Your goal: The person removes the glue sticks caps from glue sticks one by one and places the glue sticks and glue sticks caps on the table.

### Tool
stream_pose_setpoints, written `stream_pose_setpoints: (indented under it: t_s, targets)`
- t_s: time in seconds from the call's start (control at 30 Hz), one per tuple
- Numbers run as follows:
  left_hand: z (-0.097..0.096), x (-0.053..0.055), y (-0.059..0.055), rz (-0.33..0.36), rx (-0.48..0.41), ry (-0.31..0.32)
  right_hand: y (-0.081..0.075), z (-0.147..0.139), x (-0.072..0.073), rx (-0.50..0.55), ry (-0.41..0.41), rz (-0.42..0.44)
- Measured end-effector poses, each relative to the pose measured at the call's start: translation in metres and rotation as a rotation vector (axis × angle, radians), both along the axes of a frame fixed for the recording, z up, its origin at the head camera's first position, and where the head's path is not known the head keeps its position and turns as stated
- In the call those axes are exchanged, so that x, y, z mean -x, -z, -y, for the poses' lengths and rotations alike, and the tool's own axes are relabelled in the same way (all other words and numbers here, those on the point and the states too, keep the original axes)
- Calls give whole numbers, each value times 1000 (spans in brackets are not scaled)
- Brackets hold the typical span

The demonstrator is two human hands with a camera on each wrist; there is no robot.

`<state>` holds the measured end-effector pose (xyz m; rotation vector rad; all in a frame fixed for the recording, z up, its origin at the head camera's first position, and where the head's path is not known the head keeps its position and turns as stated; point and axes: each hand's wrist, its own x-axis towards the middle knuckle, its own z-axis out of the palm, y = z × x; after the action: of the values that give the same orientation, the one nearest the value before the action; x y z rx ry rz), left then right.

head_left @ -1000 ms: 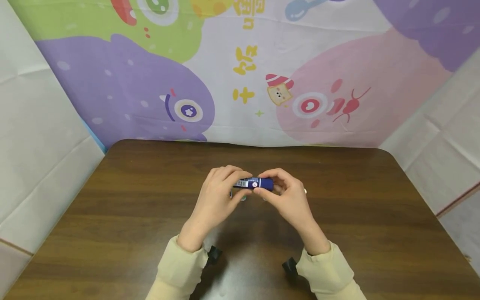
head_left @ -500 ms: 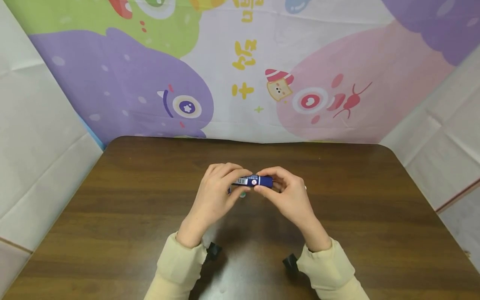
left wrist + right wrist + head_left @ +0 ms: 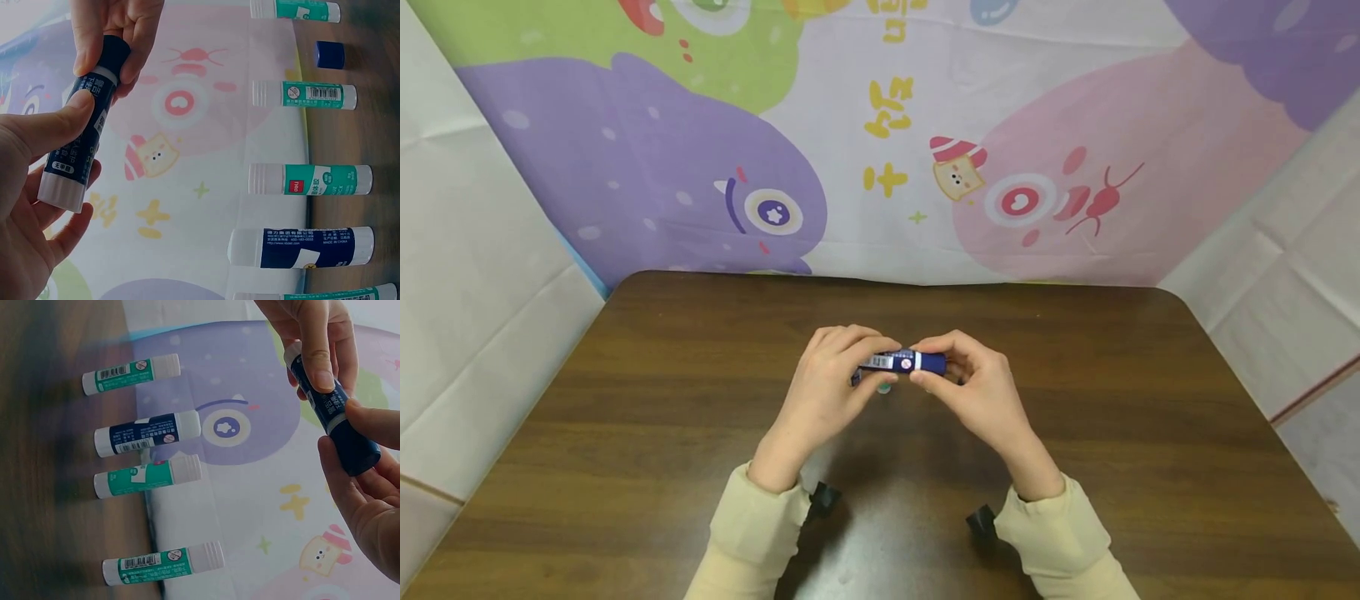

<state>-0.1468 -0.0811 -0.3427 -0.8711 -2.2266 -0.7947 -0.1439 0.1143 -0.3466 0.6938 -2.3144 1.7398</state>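
Observation:
A navy glue stick (image 3: pixel 886 362) is held level between my two hands above the table. My left hand (image 3: pixel 829 385) grips its labelled body, thumb below and fingers above in the head view. The right hand (image 3: pixel 983 390) pinches the blue cap (image 3: pixel 353 448) at the other end. A white band shows between cap and body. The stick's white base (image 3: pixel 61 189) pokes out past the left thumb. Behind the hands stand a capless green glue stick (image 3: pixel 328 179) and a capless navy glue stick (image 3: pixel 317 247), mostly hidden in the head view.
Several more glue sticks stand upright on the brown table (image 3: pixel 625 433), among them a green one (image 3: pixel 154 567) with a white top. A loose blue cap (image 3: pixel 330 55) sits by them. A cartoon-printed cloth (image 3: pixel 887 233) hangs behind the table's far edge.
The scene has shifted slightly upward in the head view. Both hands keep their hold on the glue stick, and the white band beside the cap shows a little wider.

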Motion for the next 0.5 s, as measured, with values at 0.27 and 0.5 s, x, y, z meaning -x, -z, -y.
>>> stream_pose_setpoints:
  t_s: [0.27, 0.5]
  targets:
    - [-1, -1, 1, 26, 11, 4, -15, -1, -8, -74, -21, -27]
    - [-2, -1, 2, 38, 45, -9, -2, -9, 1, -103, -55, -16]
